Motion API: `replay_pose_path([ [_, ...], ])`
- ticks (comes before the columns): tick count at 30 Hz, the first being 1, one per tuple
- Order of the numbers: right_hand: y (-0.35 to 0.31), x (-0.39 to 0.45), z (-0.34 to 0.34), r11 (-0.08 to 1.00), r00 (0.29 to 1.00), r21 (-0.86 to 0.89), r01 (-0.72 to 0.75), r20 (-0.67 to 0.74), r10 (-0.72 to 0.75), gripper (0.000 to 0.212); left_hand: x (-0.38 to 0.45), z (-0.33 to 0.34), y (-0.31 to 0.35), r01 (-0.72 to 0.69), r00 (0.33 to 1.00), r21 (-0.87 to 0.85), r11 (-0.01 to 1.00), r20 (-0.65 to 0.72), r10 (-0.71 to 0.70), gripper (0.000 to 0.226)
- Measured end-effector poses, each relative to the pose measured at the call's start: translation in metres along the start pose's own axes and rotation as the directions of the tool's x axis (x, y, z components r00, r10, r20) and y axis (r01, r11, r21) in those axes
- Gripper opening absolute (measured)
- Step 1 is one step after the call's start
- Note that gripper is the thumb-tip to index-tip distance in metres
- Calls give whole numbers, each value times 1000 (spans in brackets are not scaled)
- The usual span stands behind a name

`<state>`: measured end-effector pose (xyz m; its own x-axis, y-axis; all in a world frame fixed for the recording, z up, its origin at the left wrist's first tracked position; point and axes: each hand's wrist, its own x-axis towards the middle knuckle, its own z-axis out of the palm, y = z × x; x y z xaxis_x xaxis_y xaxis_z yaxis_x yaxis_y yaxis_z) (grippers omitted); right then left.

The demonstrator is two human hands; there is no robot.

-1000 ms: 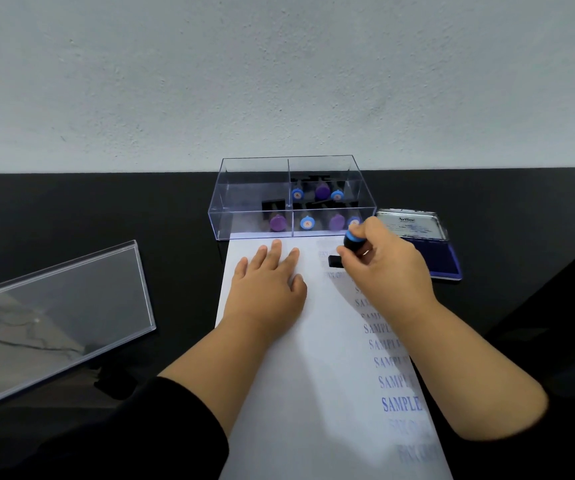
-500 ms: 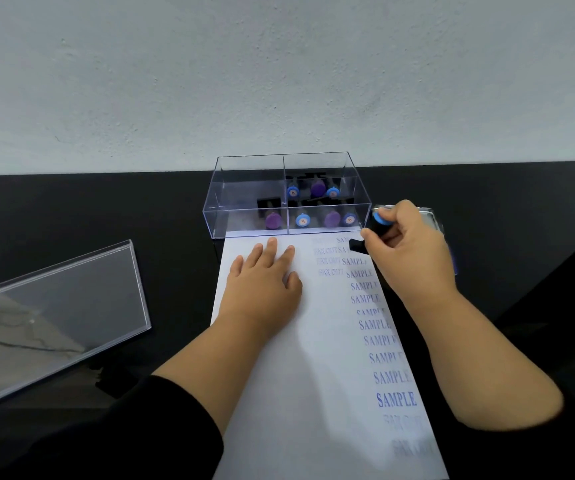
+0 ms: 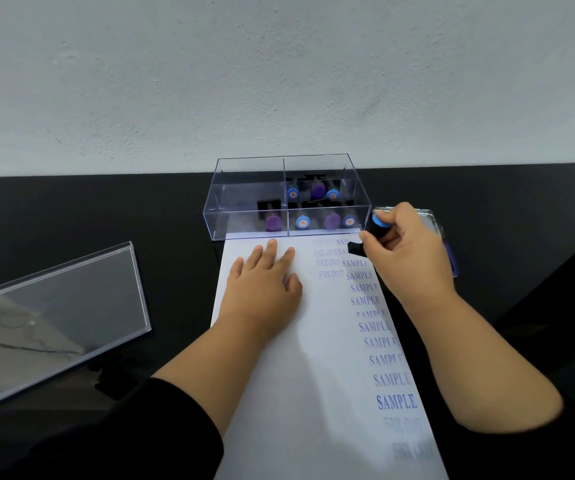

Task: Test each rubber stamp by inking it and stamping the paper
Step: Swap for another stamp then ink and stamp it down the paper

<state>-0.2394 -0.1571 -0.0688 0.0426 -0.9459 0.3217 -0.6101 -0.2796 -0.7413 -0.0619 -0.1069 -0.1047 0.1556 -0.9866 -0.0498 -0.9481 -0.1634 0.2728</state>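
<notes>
While left hand (image 3: 261,282) lies flat on paper (image 3: 313,393), right hand (image 3: 407,251) grips stamp (image 3: 372,233) at its far right edge.

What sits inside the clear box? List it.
The box holds stamps with purple and blue caps, mostly in its right compartments. Their faces are hidden.

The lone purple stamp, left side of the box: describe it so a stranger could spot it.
Find the clear box at the head of the paper. Its near-left compartment holds one purple-capped stamp, alone there. The other stamps crowd the two right compartments.
</notes>
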Motion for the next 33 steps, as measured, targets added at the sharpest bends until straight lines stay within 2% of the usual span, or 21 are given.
replay_pose_path([
  [10, 6, 3, -11, 998, 998, -36, -49, -28, 48, 20, 0, 0, 0, 8, 1000, 5, 1000, 6, -8, 52],
  [17, 24, 6, -36, 981, 992, -166, -105, -92, 90, 23, -1, -2, 0, 4, 1000, 3, 1000, 13, -4, 52],
  [23, 28, 4, -39, 961, 993, -253, -114, -31, 109, 21, -4, -4, 1, 0, 1000, -15, 1000, 10, 0, 51],
  [33, 23, 5, -39, 923, 997, -383, -30, 55, 55, 19, -14, -4, 4, 5, 1000, -29, 1000, 23, -5, 49],
])
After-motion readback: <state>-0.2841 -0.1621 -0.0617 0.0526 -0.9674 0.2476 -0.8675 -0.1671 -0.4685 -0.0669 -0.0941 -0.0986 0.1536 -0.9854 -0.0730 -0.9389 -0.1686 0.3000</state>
